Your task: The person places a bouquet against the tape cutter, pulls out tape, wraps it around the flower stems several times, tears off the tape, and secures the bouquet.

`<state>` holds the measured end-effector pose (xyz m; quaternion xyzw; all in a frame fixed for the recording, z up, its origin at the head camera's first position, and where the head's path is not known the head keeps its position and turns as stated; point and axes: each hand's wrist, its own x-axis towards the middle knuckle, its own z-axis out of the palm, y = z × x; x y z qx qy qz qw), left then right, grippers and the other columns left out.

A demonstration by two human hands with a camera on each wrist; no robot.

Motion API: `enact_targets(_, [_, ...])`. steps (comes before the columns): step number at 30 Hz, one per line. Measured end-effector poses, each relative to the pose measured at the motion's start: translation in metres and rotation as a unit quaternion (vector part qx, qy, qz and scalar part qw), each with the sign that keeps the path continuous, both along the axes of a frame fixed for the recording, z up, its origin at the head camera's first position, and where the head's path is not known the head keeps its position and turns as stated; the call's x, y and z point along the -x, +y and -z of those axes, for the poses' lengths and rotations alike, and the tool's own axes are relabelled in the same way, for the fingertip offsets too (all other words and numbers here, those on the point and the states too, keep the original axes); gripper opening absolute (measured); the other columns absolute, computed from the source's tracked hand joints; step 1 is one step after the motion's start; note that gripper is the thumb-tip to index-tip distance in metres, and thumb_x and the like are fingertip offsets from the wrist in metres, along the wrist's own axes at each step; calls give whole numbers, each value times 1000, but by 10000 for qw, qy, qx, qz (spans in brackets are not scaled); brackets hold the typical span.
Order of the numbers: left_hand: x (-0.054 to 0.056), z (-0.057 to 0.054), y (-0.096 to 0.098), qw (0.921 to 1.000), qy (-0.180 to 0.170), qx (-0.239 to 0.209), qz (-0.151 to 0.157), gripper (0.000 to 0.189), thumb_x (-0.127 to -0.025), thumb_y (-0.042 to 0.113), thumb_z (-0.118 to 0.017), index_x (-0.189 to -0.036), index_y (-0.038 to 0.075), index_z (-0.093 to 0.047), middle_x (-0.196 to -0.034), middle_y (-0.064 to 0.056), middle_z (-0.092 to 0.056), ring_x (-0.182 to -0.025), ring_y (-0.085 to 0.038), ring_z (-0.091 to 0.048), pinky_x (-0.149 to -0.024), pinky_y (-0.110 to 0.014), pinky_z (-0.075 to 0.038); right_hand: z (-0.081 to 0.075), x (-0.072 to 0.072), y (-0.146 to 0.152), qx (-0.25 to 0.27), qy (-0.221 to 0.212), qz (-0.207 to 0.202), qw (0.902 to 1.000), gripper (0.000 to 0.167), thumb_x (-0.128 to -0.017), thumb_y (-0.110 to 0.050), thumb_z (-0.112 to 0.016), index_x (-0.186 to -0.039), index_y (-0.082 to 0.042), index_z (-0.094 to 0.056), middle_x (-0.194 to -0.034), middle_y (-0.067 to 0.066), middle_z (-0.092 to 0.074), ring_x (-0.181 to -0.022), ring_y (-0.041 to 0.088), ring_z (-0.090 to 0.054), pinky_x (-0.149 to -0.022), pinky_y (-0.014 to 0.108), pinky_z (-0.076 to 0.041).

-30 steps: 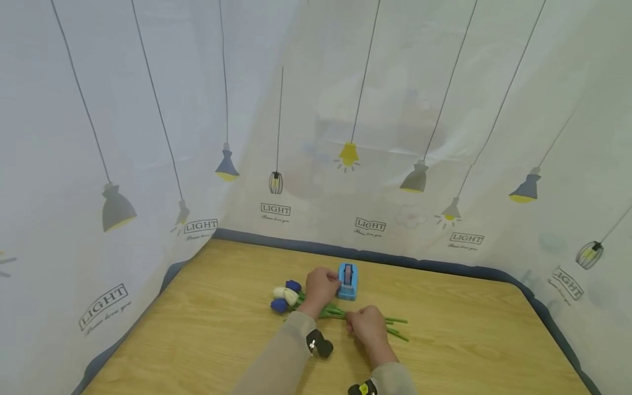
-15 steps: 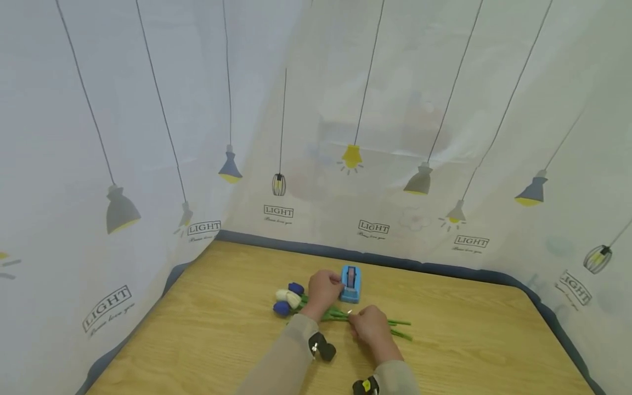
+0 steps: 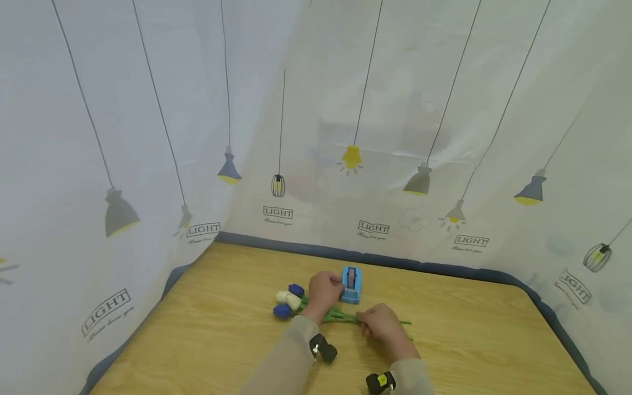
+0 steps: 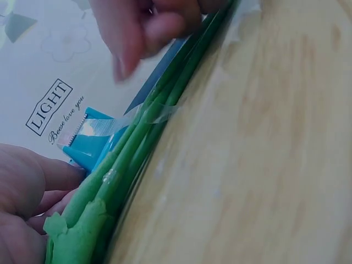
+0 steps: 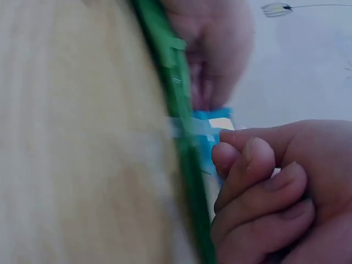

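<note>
A bunch of blue and white tulips (image 3: pixel 288 300) lies on the table, green stems (image 4: pixel 132 146) toward the right. My left hand (image 3: pixel 323 292) reaches over the stems and grips the left side of a blue tape dispenser (image 3: pixel 351 296). From its toothed edge a strip of clear tape (image 4: pixel 160 113) runs across the stems, its end past their near side. My right hand (image 3: pixel 384 322) is by the lower stems, fingers (image 5: pixel 258 195) curled and thumb close to the index finger. Nothing shows in its grasp. The right wrist view has the stems just left of these fingertips.
The wooden table (image 3: pixel 474 334) extends around the flowers. Behind it, a white curtain (image 3: pixel 316 164) printed with hanging lamps meets the back edge along a dark blue border (image 3: pixel 395 260). Both wrists carry small black cameras.
My right hand has moved right along the stems, away from where a small glint of tape showed at its fingertips. My left hand has stayed at the dispenser.
</note>
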<state>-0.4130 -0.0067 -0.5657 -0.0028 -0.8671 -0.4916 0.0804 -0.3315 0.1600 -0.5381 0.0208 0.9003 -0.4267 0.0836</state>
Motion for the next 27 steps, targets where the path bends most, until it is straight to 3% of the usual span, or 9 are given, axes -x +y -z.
enact_targets(5, [0, 0, -1, 10000, 16, -7, 67, 9, -91, 14, -85, -97, 9, -81, -90, -3, -79, -81, -16, -72, -70, -33, -62, -17, -2, 12, -945, 739, -8, 9928, 29, -102, -20, -70, -76, -8, -69, -67, 2, -63, -60, 16, -51, -57, 32, -44])
enact_targets(9, [1, 0, -1, 10000, -6, -45, 15, 9, -90, 13, -85, -97, 9, -81, -90, -4, -79, -81, -17, -72, -71, -34, -62, -12, -1, 17, -1701, 1308, -548, 9752, 4, -93, -10, -78, -92, -7, -76, -84, 3, -72, -77, 20, -66, -69, 41, -59])
enact_targets(11, [1, 1, -1, 10000, 15, -62, 21, 9, -90, 13, -85, -97, 8, -81, -90, -4, -79, -82, -17, -72, -72, -34, -63, -8, -1, 21, -1884, 1431, -759, 9686, 11, -88, -5, -80, -98, -6, -78, -91, 5, -74, -86, 23, -70, -79, 46, -63])
enact_targets(14, [0, 3, -1, 10000, -8, -76, -3, 10, -90, 13, -85, -98, 8, -81, -90, -4, -79, -82, -17, -72, -73, -34, -63, -2, -1, 24, -1987, 1485, -1010, 9635, 24, -81, 4, -79, -103, -6, -80, -99, 6, -76, -98, 28, -72, -91, 52, -62])
enact_targets(17, [0, 5, -2, 9999, 1, -89, -70, 9, -90, 12, -85, -97, 8, -81, -90, -3, -79, -82, -16, -72, -72, -33, -62, -1, -1, 25, -2004, 1493, -1206, 9607, 29, -79, 9, -76, -103, -6, -80, -99, 5, -76, -99, 28, -72, -95, 53, -61])
enact_targets(21, [0, 4, 0, 9999, -18, -84, -77, 8, -90, 12, -85, -96, 9, -81, -88, -2, -79, -80, -13, -71, -71, -31, -62, 0, 3, 26, -2096, 1344, -1234, 9606, 25, -80, 11, -75, -96, -9, -79, -92, 2, -72, -90, 21, -68, -88, 48, -62])
enact_targets(27, [-1, 2, 3, 10000, -11, -8, -98, 7, -91, 14, -85, -95, 10, -81, -88, -1, -78, -80, -14, -70, -71, -32, -61, 1, 6, 27, -1895, 960, -1144, 9705, 22, -81, 10, -75, -92, -8, -75, -87, 2, -70, -82, 17, -61, -76, 41, -59])
